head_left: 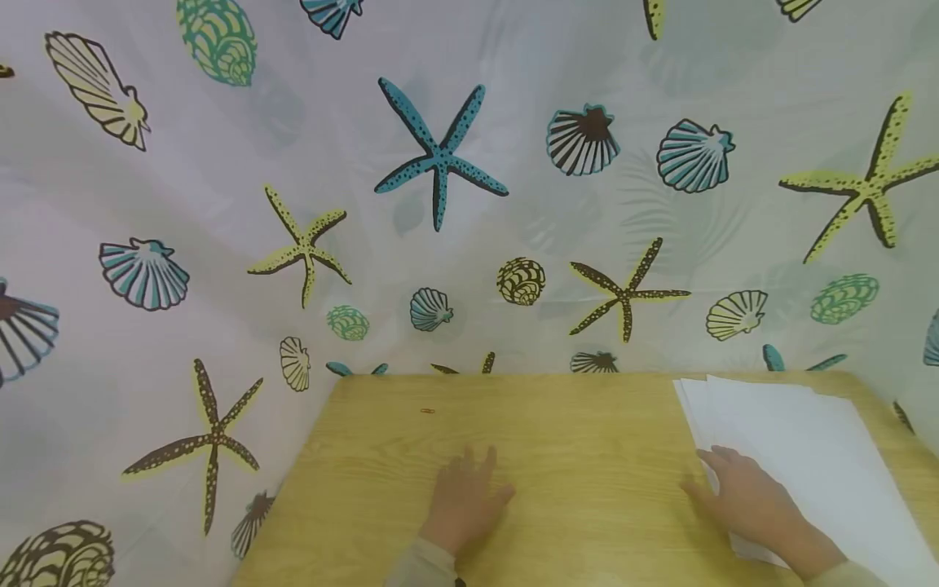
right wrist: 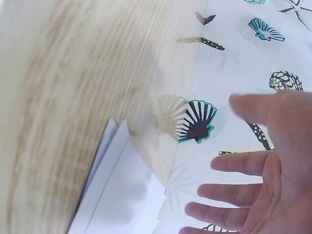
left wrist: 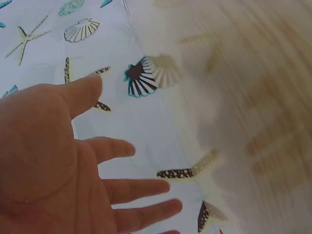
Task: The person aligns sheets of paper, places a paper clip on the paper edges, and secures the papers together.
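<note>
White sheets (head_left: 814, 456) overlap along the right of the worktop (head_left: 587, 424), the right hand (head_left: 748, 497) over its right part, the left hand (head_left: 465, 501) left of its centre, each grip loosely spread and empty, a red clip (head_left: 428, 411) near its back left.

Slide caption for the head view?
Left hand over a table, paperclip beyond it; right hand at the edge of white paper; shell-print cloth behind.

Paper sheets (head_left: 814, 456) white; small clip (head_left: 428, 411) red-orange; bench (head_left: 579, 456) yellow-tan with streaky wood grain. Backdrop (head_left: 513, 41) off-white, printed with dotted starfish (head_left: 440, 157) in teal, yellow and brown, plus ribbed shells (head_left: 693, 159) in teal, cream, dark brown. Sleeves (head_left: 423, 566) beige.
</note>
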`<state>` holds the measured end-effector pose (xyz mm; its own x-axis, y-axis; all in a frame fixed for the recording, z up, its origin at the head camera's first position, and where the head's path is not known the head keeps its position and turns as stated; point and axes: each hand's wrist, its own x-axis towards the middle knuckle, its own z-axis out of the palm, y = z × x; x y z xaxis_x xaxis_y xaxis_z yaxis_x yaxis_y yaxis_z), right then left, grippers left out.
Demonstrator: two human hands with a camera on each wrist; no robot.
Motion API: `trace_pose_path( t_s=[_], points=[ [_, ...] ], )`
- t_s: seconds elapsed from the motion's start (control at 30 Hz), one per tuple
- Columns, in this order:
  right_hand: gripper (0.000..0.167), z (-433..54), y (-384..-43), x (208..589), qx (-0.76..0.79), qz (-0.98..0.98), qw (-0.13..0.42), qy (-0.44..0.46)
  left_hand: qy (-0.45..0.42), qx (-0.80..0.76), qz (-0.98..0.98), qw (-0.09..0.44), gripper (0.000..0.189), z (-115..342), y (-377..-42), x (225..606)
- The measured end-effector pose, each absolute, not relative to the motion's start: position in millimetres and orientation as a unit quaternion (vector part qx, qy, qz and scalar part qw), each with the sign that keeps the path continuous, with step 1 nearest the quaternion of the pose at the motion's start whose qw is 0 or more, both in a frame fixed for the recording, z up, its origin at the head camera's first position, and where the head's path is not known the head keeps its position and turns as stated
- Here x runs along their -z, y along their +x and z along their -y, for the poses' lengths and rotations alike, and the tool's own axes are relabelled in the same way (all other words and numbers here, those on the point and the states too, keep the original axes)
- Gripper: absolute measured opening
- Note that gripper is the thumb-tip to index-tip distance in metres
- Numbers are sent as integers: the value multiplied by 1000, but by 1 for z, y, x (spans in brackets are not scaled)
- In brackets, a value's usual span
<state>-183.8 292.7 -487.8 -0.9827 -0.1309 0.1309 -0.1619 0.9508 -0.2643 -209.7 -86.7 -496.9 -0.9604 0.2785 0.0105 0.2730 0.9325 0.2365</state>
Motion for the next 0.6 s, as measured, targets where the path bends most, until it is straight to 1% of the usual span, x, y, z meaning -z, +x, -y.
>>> trace_pose_path(
  t_s=[0.1,0.17,0.27,0.4,0.5,0.6],
  points=[
    [48,-294,-184,485,-151,984,44,79,177,-75,-981,4,57,77,-210,495],
    [41,-296,-184,483,-155,984,37,81,203,-43,-978,4,52,68,-209,493],
    [36,-298,-184,480,-158,984,14,79,246,-11,-969,3,45,56,-209,492],
    [34,-302,-184,480,-162,984,-11,77,292,-18,-956,26,38,41,-209,491],
    [33,-305,-184,482,-163,984,-17,75,317,-21,-947,40,34,31,-208,492],
    [34,-308,-184,485,-163,984,-15,72,342,-9,-939,37,30,21,-208,494]
  ],
)
